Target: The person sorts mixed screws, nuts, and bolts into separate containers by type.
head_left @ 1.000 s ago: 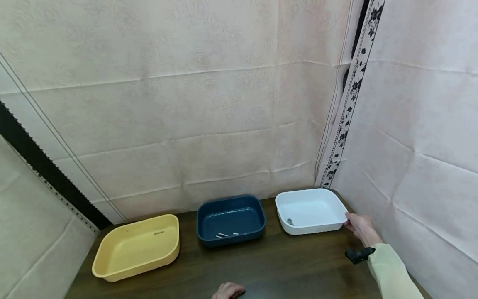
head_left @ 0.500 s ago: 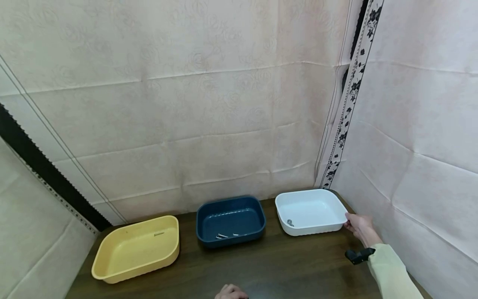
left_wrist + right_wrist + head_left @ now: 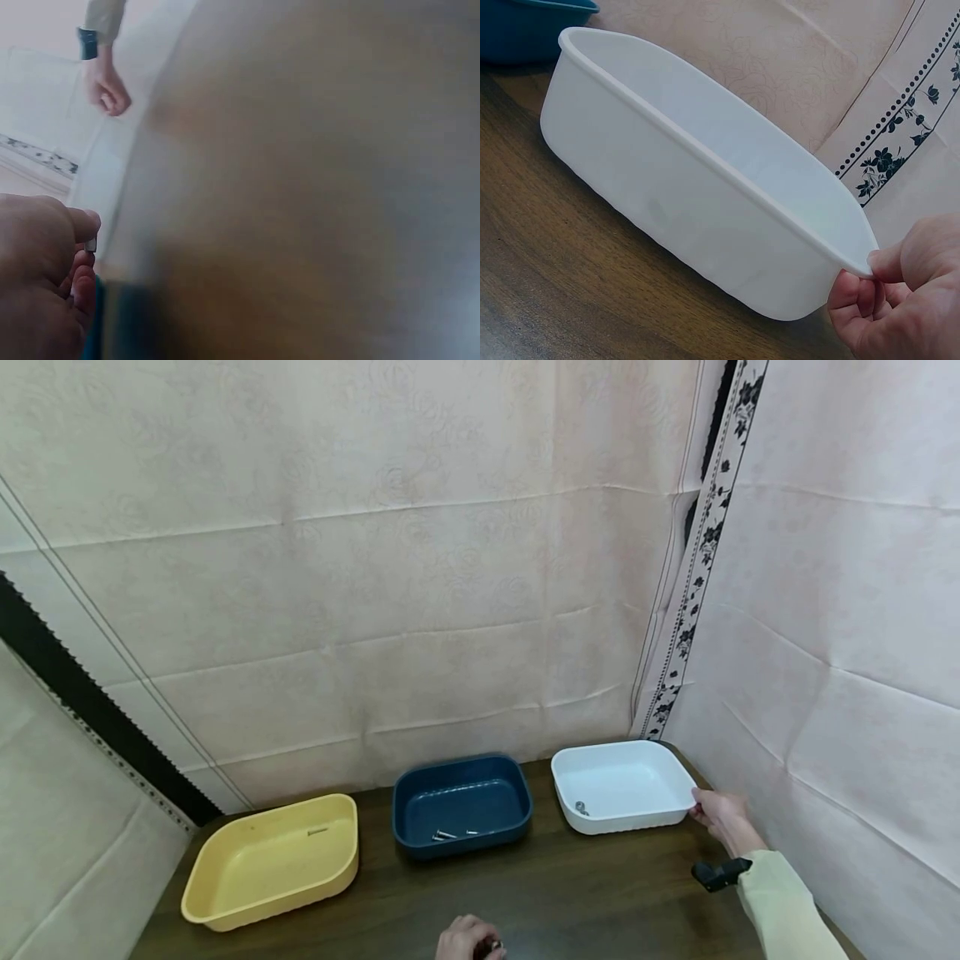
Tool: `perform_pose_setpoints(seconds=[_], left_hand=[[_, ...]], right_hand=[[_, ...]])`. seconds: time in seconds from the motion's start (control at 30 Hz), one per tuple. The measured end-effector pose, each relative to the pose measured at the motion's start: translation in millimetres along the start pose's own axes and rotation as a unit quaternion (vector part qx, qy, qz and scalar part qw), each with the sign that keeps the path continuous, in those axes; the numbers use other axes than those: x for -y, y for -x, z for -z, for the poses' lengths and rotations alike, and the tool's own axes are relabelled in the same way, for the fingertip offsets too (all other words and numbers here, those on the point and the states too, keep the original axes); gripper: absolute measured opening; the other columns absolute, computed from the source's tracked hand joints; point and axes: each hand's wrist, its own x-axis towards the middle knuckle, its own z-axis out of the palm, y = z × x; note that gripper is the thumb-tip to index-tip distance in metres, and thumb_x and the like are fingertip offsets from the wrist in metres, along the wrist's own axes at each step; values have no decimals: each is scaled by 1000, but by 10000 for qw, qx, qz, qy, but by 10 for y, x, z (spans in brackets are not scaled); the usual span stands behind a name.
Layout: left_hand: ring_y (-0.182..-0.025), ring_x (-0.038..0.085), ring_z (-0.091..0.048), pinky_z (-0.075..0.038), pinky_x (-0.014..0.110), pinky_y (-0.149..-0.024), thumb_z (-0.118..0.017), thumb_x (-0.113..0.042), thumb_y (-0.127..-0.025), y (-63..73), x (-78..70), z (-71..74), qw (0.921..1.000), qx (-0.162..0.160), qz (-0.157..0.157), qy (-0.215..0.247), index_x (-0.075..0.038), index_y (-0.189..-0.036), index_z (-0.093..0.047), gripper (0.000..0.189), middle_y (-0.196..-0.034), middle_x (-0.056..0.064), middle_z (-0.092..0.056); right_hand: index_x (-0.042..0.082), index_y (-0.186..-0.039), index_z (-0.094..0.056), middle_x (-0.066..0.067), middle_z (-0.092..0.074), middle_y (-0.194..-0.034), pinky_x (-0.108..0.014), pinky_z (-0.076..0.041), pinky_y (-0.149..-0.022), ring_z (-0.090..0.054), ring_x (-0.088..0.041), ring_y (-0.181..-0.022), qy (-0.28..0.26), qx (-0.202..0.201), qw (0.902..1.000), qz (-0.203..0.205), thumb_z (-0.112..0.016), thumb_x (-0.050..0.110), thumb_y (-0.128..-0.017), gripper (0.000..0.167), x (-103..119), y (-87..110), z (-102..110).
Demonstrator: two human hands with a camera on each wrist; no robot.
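Observation:
My right hand pinches the rim of the white tray at its near right corner, thumb on top and fingers curled below. A few small silvery pieces, perhaps nuts or washers, lie inside that tray. Low in the head view, my left hand is above the table with its fingers curled. Between its thumb and fingers sits a small metal piece; its kind is hard to tell. Silvery screws lie in the dark blue tray, and a thin brass-coloured screw lies in the yellow tray.
All three trays stand in a row along the back of the dark wooden table. Patterned cloth hangs behind them and at both sides. My right forearm runs close to the cloth on the right.
My left hand has turned and risen slightly into view, so a small metal piece now shows at its fingertips. The right hand keeps its grip on the white tray's rim.

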Motion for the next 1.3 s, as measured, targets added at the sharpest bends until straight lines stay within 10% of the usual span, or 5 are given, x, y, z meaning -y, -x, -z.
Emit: perform_pose_setpoints(seconds=[0.37, 0.7, 1.3], left_hand=[[-78, 3, -54, -50, 22, -64, -79, -8, -85, -518, -323, 28, 9979, -604, 7, 253, -11, -91, -74, 8, -87, -12, -59], [-75, 7, -56, -47, 19, -64, -80, -5, -83, -964, -523, -187, 9895, -1198, -802, 137, -11, -87, -74, 10, -83, -7, -61], [-75, 11, -56, -44, 21, -69, -81, -7, -83, -1779, -689, -490, 9807, -1658, -949, -419, -7, -86, -75, 7, -79, -2, -64]], right_hand=[[-18, -98, -49, -11, -52, -70, -25, -54, -52, -56, -16, -55, 5, 71, 9999, 71, -54, -4, -95, 15, -9, 6, 10], [-20, -101, -50, -13, -53, -72, -25, -54, -53, -56, -16, -56, 41, 75, 9999, 80, -55, -4, -96, 18, -17, -2, 10], [-15, -90, -51, -12, -50, -72, -26, -53, -52, -54, -16, -55, -174, 42, 9997, 149, -55, -6, -94, 10, -27, 1, -8]])
